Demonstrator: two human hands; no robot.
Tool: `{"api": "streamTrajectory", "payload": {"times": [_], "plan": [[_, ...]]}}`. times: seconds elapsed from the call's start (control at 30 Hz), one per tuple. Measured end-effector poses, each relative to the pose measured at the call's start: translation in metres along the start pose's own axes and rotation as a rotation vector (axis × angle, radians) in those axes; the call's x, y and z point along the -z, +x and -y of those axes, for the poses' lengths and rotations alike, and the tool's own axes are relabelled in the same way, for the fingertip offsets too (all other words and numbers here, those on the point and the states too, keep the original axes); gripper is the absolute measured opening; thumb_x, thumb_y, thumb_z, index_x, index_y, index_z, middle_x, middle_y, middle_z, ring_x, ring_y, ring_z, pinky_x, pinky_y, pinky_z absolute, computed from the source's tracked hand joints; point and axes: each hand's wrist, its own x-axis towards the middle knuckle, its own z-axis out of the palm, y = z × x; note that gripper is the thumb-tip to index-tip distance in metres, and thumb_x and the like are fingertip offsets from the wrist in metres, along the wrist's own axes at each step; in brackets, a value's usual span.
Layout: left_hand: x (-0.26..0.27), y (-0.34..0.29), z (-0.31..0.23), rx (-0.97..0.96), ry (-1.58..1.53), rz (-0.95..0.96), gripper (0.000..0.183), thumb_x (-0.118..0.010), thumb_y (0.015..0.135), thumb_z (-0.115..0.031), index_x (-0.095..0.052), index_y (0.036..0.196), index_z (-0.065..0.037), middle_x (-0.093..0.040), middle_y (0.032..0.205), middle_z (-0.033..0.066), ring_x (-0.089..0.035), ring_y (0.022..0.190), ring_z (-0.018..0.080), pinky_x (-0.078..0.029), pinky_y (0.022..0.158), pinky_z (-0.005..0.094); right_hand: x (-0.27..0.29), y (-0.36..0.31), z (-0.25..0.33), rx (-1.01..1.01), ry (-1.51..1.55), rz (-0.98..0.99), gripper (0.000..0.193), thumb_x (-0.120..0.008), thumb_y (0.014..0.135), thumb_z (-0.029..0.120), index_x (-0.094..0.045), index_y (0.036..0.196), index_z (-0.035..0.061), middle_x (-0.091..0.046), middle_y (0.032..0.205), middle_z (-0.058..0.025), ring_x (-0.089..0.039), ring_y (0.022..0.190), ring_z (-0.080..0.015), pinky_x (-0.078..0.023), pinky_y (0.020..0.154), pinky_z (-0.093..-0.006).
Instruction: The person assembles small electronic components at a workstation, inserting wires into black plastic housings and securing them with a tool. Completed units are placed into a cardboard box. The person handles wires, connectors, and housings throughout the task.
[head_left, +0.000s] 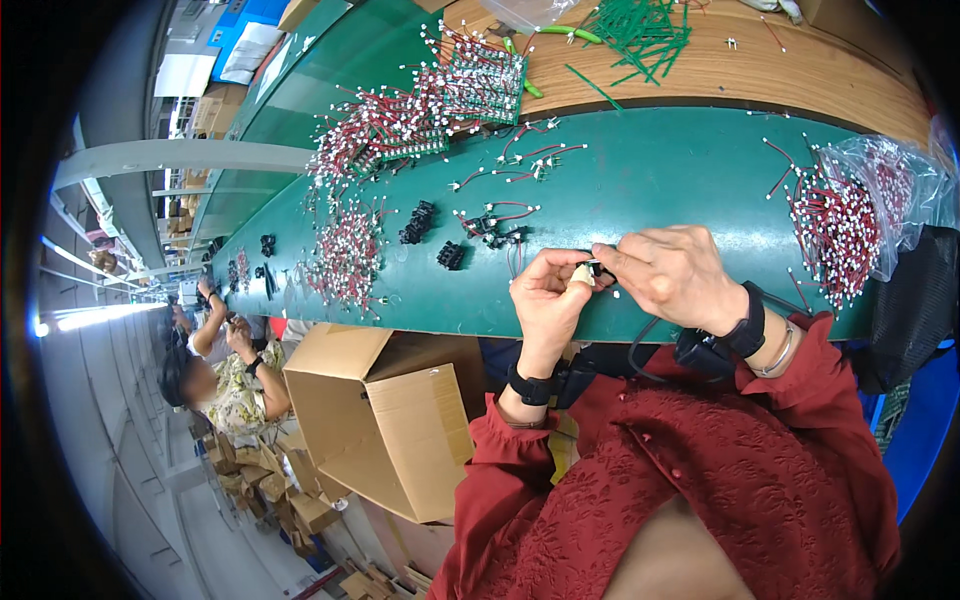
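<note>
My left hand (547, 305) and my right hand (672, 277) meet above the near edge of the green work surface (660, 180). Both are closed, with fingertips pinching a small black plastic part (599, 268). A cream-white piece (581, 273) shows at the left fingertips; its exact kind is too small to make out. Just left of my hands lie black parts with red wires (490, 232). Beyond them are several short red-and-black cables (540, 160) with white connectors. Two black clusters of parts (416, 222) sit farther left.
Heaps of white-tipped red cables (345, 255) and green circuit boards (485, 85) spread leftward. A plastic bag (900, 190) and another cable heap (835, 235) are at right. Green strips (640, 35) lie on the wooden table (740, 60). A cardboard box (420, 430) stands below; co-workers sit far left.
</note>
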Motion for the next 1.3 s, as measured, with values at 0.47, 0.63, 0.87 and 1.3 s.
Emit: {"api": "streamTrajectory", "payload": {"times": [0.47, 0.63, 0.87, 1.3], "plan": [[0.006, 0.007, -0.003, 0.138, -0.262, -0.016, 0.026, -0.051, 0.086, 0.008, -0.057, 0.111, 0.006, -0.065, 0.096, 0.0136, -0.067, 0.083, 0.0213, -0.055, 0.079, 0.0319, 0.003, 0.003, -0.007, -0.021, -0.013, 0.026, 0.018, -0.067, 0.076, 0.018, -0.067, 0.092, 0.0099, -0.051, 0.069, -0.0008, -0.059, 0.065, -0.0174, -0.045, 0.054, -0.0329], [0.01, 0.004, -0.003, 0.095, -0.266, 0.074, 0.03, -0.055, 0.086, 0.006, -0.056, 0.116, 0.006, -0.065, 0.099, 0.0146, -0.066, 0.088, 0.0221, -0.054, 0.081, 0.031, 0.002, 0.001, -0.009, -0.04, -0.015, 0.018, 0.019, -0.068, 0.076, 0.019, -0.067, 0.093, 0.0102, -0.051, 0.07, -0.0008, -0.06, 0.066, -0.0181, -0.046, 0.056, -0.0331], [0.012, 0.003, 0.002, 0.013, -0.352, 0.129, 0.032, -0.058, 0.086, 0.004, -0.053, 0.117, 0.005, -0.061, 0.111, 0.0166, -0.063, 0.096, 0.0212, -0.053, 0.085, 0.0323, 0.004, 0.002, -0.007, -0.091, 0.085, -0.001, 0.019, -0.068, 0.075, 0.019, -0.069, 0.093, 0.0124, -0.054, 0.071, 0.0003, -0.06, 0.065, -0.0182, -0.046, 0.057, -0.0319], [0.018, 0.001, 0.007, -0.005, -0.365, 0.192, 0.033, -0.06, 0.086, 0.001, -0.054, 0.117, 0.007, -0.06, 0.113, 0.0164, -0.062, 0.099, 0.0217, -0.052, 0.086, 0.0325, 0.003, 0.001, -0.009, -0.053, 0.1, -0.023, 0.014, -0.068, 0.076, 0.02, -0.069, 0.088, 0.0133, -0.055, 0.071, 0.0006, -0.06, 0.066, -0.0192, -0.044, 0.056, -0.0336]]}}
